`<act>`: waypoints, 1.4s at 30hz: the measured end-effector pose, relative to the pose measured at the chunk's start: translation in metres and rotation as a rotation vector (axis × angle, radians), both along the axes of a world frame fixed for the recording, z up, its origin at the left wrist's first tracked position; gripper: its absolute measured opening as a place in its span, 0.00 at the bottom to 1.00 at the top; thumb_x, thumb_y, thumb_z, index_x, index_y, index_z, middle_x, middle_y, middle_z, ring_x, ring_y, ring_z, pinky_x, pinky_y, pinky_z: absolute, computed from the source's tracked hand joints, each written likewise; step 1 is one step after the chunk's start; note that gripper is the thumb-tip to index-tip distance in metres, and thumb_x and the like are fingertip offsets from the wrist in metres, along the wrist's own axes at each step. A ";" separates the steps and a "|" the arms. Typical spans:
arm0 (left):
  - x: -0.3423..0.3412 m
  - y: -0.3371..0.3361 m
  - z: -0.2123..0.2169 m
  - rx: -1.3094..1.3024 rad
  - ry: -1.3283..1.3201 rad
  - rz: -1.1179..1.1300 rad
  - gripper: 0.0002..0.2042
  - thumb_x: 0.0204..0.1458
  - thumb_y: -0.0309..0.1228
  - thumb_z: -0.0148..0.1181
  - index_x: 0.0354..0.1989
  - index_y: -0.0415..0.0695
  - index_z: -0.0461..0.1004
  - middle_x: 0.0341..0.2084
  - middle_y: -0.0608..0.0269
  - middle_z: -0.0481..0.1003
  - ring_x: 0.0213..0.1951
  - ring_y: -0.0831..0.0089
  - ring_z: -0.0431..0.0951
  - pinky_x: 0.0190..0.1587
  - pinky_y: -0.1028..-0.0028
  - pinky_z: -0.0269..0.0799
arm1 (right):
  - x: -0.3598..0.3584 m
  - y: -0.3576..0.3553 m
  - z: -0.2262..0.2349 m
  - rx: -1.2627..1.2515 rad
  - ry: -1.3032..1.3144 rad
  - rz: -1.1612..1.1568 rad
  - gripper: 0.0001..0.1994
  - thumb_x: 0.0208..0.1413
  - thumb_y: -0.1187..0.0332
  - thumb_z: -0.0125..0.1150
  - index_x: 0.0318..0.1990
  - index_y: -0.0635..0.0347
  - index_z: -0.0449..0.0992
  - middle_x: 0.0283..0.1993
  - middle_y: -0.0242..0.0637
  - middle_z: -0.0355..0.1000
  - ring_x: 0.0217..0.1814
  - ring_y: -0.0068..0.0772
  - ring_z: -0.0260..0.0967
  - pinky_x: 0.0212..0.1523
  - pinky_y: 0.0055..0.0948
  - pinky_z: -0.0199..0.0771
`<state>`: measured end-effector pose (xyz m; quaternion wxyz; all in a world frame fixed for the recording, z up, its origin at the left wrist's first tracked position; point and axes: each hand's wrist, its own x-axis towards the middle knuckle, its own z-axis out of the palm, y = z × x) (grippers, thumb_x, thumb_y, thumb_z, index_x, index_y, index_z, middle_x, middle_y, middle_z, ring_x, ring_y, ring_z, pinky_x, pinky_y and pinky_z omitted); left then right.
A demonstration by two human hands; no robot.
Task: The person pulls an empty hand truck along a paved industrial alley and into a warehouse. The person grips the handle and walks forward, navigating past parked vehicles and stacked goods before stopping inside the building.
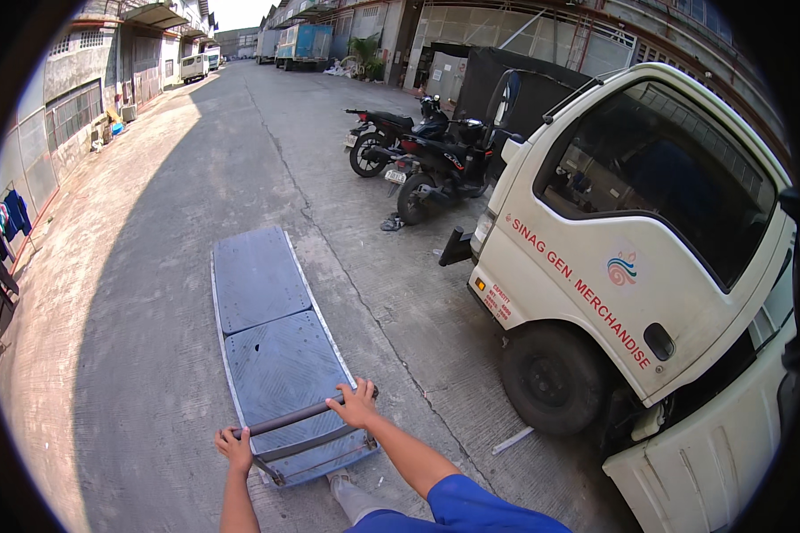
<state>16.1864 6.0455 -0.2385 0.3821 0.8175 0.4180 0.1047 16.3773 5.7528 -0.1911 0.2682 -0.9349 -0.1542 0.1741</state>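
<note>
Trolley handle (298, 416) sits in both grips: left hand (235, 447) and right hand (357, 405) apparently wrapped closed around it.

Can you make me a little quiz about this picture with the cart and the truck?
1. True or false: both hands grip the handle bar of the long blue flat platform cart.
2. What stands on the cart's deck? A) boxes B) nothing C) a motorcycle
3. Which side of the cart is the white cab truck on?

Key:
1. True: the left hand and the right hand both hold the grey metal bar.
2. B
3. The right side, with the parked black motorcycles ahead of it.
</note>
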 end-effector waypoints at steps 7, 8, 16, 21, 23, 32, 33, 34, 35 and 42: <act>0.184 0.107 0.011 -0.145 0.051 -0.020 0.24 0.57 0.44 0.61 0.57 0.47 0.64 0.69 0.38 0.38 0.71 0.43 0.37 0.71 0.51 0.39 | 0.185 0.107 0.001 -0.025 0.100 0.000 0.35 0.57 0.34 0.52 0.67 0.40 0.63 0.77 0.56 0.36 0.78 0.68 0.20 0.71 0.67 0.37; 0.204 0.121 0.014 -0.149 0.068 -0.038 0.25 0.57 0.45 0.61 0.57 0.47 0.64 0.69 0.39 0.37 0.71 0.43 0.36 0.71 0.51 0.39 | 0.210 0.123 0.001 -0.028 0.126 0.001 0.34 0.57 0.34 0.51 0.67 0.40 0.63 0.77 0.55 0.36 0.78 0.68 0.20 0.71 0.66 0.37; 0.414 0.252 0.004 -0.116 0.003 -0.041 0.26 0.57 0.45 0.62 0.58 0.46 0.61 0.69 0.40 0.33 0.70 0.43 0.31 0.70 0.48 0.35 | 0.426 0.255 -0.011 0.029 -0.032 0.010 0.34 0.56 0.34 0.54 0.66 0.39 0.64 0.75 0.55 0.38 0.77 0.69 0.23 0.70 0.66 0.39; 0.532 0.341 -0.006 -0.067 0.042 -0.095 0.29 0.55 0.46 0.64 0.59 0.48 0.60 0.69 0.40 0.33 0.71 0.44 0.30 0.70 0.48 0.36 | 0.556 0.340 -0.021 0.003 -0.073 0.044 0.33 0.56 0.34 0.55 0.64 0.39 0.66 0.75 0.56 0.37 0.77 0.67 0.22 0.71 0.65 0.37; 0.601 0.356 0.026 -0.215 0.015 -0.101 0.30 0.53 0.46 0.66 0.59 0.49 0.60 0.69 0.39 0.34 0.71 0.44 0.31 0.71 0.48 0.37 | 0.614 0.357 -0.018 -0.048 -0.013 0.021 0.34 0.56 0.34 0.54 0.65 0.38 0.65 0.76 0.56 0.36 0.77 0.68 0.21 0.71 0.65 0.37; 0.815 0.537 0.026 -0.202 0.040 -0.078 0.29 0.55 0.54 0.62 0.60 0.54 0.62 0.70 0.41 0.33 0.72 0.44 0.30 0.71 0.48 0.37 | 0.841 0.537 -0.018 0.026 -0.030 0.079 0.33 0.57 0.35 0.54 0.65 0.41 0.64 0.74 0.62 0.35 0.76 0.71 0.20 0.70 0.66 0.36; 0.843 0.555 0.023 -0.193 0.032 -0.076 0.29 0.55 0.54 0.62 0.60 0.54 0.62 0.70 0.41 0.33 0.72 0.44 0.30 0.71 0.48 0.37 | 0.866 0.555 -0.020 0.051 -0.048 0.065 0.33 0.57 0.36 0.55 0.64 0.42 0.65 0.73 0.63 0.35 0.75 0.72 0.21 0.70 0.65 0.35; 0.878 0.564 0.031 -0.190 0.031 -0.090 0.29 0.55 0.54 0.62 0.60 0.54 0.62 0.70 0.42 0.34 0.72 0.44 0.30 0.71 0.49 0.37 | 0.891 0.564 -0.024 0.071 -0.061 0.033 0.32 0.57 0.36 0.55 0.63 0.42 0.66 0.73 0.64 0.36 0.74 0.73 0.23 0.70 0.64 0.34; 0.912 0.572 0.038 -0.248 -0.002 -0.087 0.31 0.54 0.55 0.62 0.61 0.53 0.61 0.69 0.40 0.33 0.71 0.43 0.30 0.71 0.48 0.36 | 0.919 0.573 -0.027 0.052 -0.100 0.041 0.32 0.58 0.37 0.55 0.63 0.43 0.65 0.73 0.64 0.36 0.74 0.73 0.23 0.70 0.65 0.34; 1.082 0.707 0.029 -0.150 0.073 -0.125 0.36 0.50 0.55 0.66 0.63 0.52 0.60 0.68 0.38 0.34 0.71 0.41 0.31 0.70 0.47 0.38 | 1.102 0.707 -0.017 -0.013 0.003 0.105 0.34 0.59 0.35 0.51 0.65 0.45 0.63 0.74 0.59 0.36 0.76 0.72 0.21 0.68 0.70 0.41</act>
